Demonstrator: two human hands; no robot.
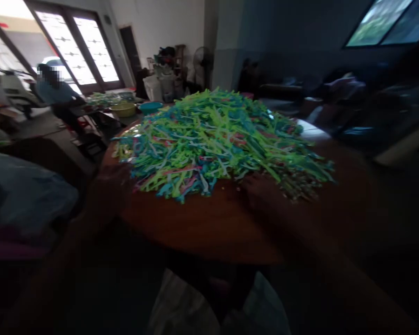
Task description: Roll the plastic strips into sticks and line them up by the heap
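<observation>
A big heap of thin plastic strips (216, 135), mostly green with blue and pink ones, covers a round brown wooden table (202, 228). My left hand (108, 184) rests at the heap's left edge, on the table rim. My right hand (261, 193) lies at the heap's front right edge, touching the strips near a bunch of grey-tipped ends (298, 188). Both hands are dark and blurred, so their fingers do not show clearly.
A person in a blue top (56, 90) sits at the far left by bright glass doors. Behind the heap stand a yellow bowl (124, 109) and a teal bowl (150, 107). A fan and clutter fill the back wall. Dark furniture stands at the right.
</observation>
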